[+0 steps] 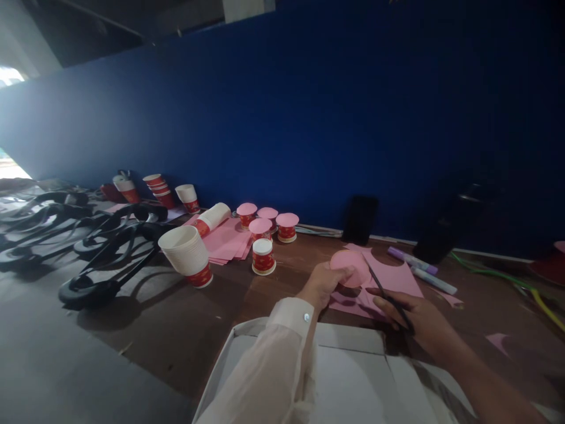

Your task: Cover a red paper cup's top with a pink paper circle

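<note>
Bare tabletop (227, 294) left of left hand (324, 282).

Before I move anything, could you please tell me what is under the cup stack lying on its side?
Pink paper sheets show beneath the cup stack; the part it covers cannot be seen.

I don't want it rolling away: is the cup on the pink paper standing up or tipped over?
Tipped over. The cup lies on its side on the pink paper, red end left.
</note>
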